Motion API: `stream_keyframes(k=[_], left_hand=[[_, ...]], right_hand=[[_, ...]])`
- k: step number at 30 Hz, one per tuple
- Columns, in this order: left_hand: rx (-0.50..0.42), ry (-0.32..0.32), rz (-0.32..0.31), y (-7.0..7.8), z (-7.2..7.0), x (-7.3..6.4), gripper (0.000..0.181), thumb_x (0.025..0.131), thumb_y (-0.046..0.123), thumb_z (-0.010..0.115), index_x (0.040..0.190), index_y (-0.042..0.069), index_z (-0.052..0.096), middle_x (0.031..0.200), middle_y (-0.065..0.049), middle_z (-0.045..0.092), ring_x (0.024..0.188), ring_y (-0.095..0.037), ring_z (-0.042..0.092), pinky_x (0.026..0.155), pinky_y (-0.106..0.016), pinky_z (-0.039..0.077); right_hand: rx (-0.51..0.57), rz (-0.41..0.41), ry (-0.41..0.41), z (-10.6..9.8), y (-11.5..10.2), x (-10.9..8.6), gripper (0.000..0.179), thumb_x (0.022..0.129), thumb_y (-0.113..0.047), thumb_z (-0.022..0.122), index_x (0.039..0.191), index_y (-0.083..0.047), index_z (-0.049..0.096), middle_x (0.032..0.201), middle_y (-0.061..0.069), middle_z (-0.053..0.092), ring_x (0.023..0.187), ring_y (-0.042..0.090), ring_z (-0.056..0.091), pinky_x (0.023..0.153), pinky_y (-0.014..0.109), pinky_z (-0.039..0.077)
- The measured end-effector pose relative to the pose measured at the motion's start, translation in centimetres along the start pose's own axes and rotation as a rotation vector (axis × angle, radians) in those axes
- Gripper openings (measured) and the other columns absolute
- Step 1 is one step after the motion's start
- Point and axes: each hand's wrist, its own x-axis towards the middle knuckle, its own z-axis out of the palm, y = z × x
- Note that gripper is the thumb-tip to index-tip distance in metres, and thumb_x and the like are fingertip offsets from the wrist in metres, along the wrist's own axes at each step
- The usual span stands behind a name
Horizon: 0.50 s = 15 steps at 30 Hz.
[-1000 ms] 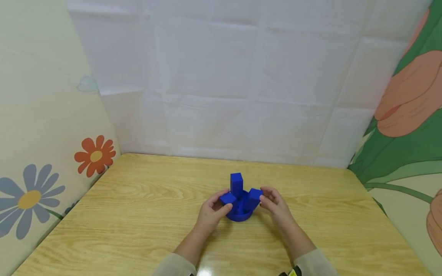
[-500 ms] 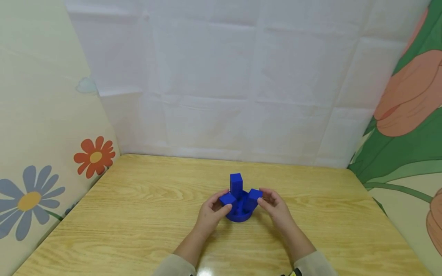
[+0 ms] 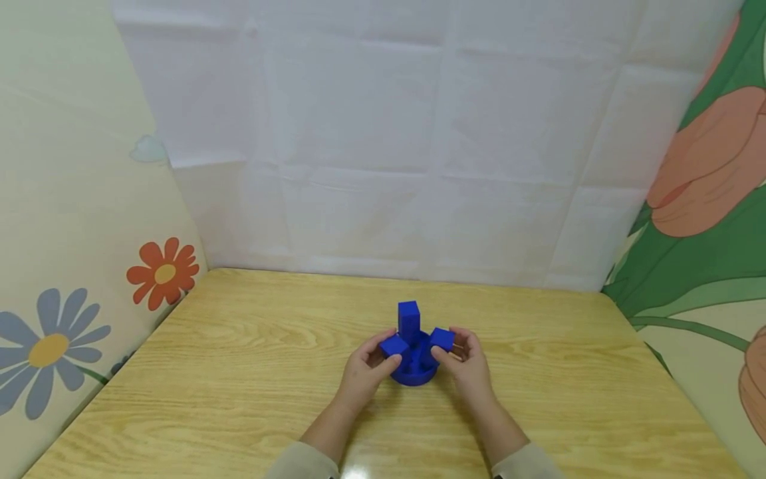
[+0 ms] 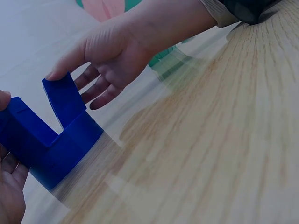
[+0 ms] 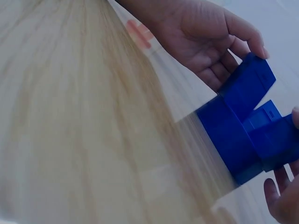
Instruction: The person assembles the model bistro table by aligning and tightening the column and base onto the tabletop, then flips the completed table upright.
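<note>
A round blue base (image 3: pixel 414 380) sits on the wooden table in front of me, with three blue square-topped posts rising from it. The back post (image 3: pixel 409 322) stands upright, untouched. My left hand (image 3: pixel 360 376) holds the left post (image 3: pixel 393 344), thumb on its near side and fingers behind. On the other side my right hand (image 3: pixel 474 374) pinches the right post (image 3: pixel 443 338) between thumb and fingers. Both side posts lean outward, and in the left wrist view a V-shaped gap shows between two posts above the base wall (image 4: pixel 70 149). The fingers behind the posts are partly hidden.
The wood-grain table (image 3: pixel 239 372) spreads out on all sides of the base. A white cloth (image 3: pixel 383 146) hangs behind its far edge. Flower-printed cloths flank it, with a red flower (image 3: pixel 164 273) at left and pink tulips (image 3: pixel 700 166) at right.
My right hand has shifted left and its thumb has come round onto the near face of the right post, which leans outward less than before. The left hand stays on its post.
</note>
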Motion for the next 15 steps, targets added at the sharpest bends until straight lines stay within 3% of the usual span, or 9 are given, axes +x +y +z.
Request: stream_keyframes(k=[7, 15], left_hand=[[0.007, 0.001, -0.001, 0.1, 0.0, -0.1, 0.046, 0.09, 0.005, 0.067, 0.134, 0.0, 0.057, 0.138, -0.024, 0.055, 0.124, -0.035, 0.056, 0.098, -0.026, 0.05], [0.009, 0.013, 0.003, 0.2, 0.1, -0.1, 0.045, 0.089, 0.004, 0.067, 0.133, -0.002, 0.057, 0.137, -0.025, 0.056, 0.124, -0.036, 0.057, 0.099, -0.028, 0.051]], right_hand=[[-0.009, 0.003, 0.115, 1.3, -0.2, -0.6, 0.05, 0.086, -0.013, 0.075, 0.128, -0.001, 0.051, 0.119, 0.014, 0.058, 0.105, 0.02, 0.055, 0.087, 0.025, 0.045], [-0.013, 0.005, 0.156, 1.8, -0.3, -0.6, 0.049, 0.087, -0.013, 0.074, 0.128, -0.001, 0.051, 0.118, 0.016, 0.059, 0.106, 0.025, 0.057, 0.089, 0.029, 0.045]])
